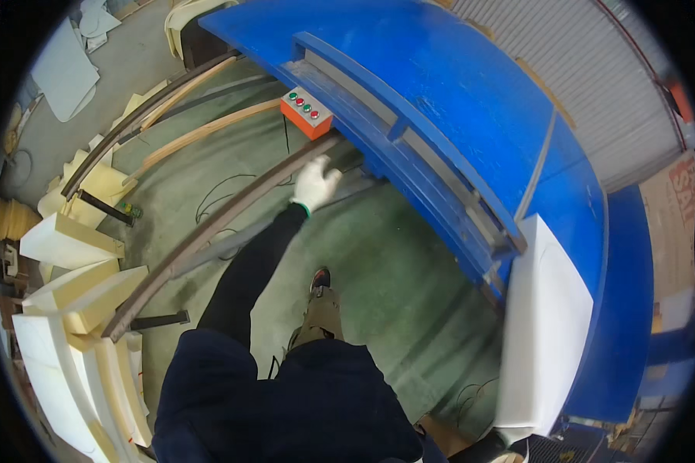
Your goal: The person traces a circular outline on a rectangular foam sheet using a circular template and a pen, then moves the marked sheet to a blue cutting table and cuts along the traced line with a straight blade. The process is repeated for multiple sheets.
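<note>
White-gloved left hand (315, 187) curves beside brown rail (208, 229).

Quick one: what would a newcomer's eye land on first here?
Probably the big blue table, sweeping across the upper right. Next, the orange button box at its edge, with the gloved left hand just below it in view, then the white block at right.

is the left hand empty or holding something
Apparently empty: the white-gloved left hand shows nothing in its grasp. It overlaps the brown rail in view, though contact is unclear.
</note>
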Motion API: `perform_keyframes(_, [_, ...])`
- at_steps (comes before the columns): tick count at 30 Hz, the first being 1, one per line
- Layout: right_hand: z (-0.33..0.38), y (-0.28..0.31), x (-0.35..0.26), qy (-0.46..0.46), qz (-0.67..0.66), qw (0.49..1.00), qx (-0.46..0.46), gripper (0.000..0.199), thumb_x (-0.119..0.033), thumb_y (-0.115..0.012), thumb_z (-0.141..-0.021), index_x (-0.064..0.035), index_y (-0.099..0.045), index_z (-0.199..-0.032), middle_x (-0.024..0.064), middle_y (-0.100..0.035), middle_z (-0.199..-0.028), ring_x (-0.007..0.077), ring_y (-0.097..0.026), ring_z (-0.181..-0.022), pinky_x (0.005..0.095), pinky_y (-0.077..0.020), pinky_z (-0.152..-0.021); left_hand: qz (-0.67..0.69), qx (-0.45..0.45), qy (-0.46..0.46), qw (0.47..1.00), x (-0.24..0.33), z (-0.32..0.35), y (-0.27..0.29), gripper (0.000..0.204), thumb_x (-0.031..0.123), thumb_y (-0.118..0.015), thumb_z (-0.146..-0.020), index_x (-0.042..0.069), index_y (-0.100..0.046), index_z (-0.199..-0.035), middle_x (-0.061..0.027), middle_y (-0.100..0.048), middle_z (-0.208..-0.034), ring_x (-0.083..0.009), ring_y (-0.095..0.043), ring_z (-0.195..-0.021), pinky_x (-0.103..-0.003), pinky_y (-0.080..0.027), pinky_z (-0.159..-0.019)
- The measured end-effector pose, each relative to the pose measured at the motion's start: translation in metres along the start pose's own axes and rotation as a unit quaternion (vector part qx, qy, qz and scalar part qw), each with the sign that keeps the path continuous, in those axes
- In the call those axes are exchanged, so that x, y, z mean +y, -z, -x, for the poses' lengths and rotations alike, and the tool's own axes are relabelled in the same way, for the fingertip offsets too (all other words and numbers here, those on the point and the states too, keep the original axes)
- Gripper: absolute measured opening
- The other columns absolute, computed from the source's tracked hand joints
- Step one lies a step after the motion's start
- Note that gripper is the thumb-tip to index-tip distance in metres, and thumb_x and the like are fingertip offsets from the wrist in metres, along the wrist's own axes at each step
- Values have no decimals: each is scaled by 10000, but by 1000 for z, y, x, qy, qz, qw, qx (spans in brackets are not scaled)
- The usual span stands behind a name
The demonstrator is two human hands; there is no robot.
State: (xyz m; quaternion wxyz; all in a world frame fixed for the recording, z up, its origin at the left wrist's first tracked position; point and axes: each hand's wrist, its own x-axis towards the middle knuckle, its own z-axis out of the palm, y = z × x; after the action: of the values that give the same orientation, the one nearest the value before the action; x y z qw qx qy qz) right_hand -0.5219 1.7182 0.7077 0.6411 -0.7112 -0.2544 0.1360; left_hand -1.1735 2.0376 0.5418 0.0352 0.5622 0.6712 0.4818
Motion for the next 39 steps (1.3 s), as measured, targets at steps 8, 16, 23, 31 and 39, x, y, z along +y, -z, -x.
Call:
perform_keyframes(8, [3,-123,-17,-82,30,995,49,379,-243,-481,-998,19,-578,-1256,164,-660,-1176,286,-641,-1081,389,-517,-923,-194,-83,160,964,-153,-192,-38,783,551,-550,-903,30,-408,-1470,-281,-493,-1392,-444,-514,-1250,-516,-414,-1062])
perform_keyframes(16, [-33,-113,-53,-72,-56,992,85,387,-244,-461,-1009,23,-566,-1268,164,-653,-1185,284,-635,-1091,384,-513,-931,-282,-100,172,939,-150,-220,-46,519,480,-577,-931,100,-612,-1283,-161,-597,-1341,-350,-602,-1188,-480,-499,-967])
perform_keyframes(23, [-38,-91,-62,-53,-204,974,82,394,-245,-443,-1018,28,-556,-1279,165,-647,-1194,283,-630,-1101,379,-509,-939,-431,-209,176,860,-133,-235,-30,664,628,-371,-978,141,-562,-1386,-184,-392,-1538,-437,-425,-1344,-600,-385,-1041])
perform_keyframes(31, [-37,-57,-39,-43,-305,950,56,402,-247,-423,-1029,32,-545,-1292,165,-641,-1204,281,-624,-1111,375,-505,-947,84,-161,-247,952,239,-143,-157,507,352,-673,-899,-34,-614,-1222,-242,-636,-1199,-411,-576,-1143,-488,-435,-1013])
perform_keyframes(39, [-56,3,20,-144,-318,936,49,402,-252,-432,-1017,54,-567,-1241,145,-657,-1131,241,-643,-1047,371,-535,-890,-67,-258,-371,890,370,-16,-269,527,593,-553,-906,89,-685,-825,-110,-696,-822,-310,-666,-830,-487,-461,-768])
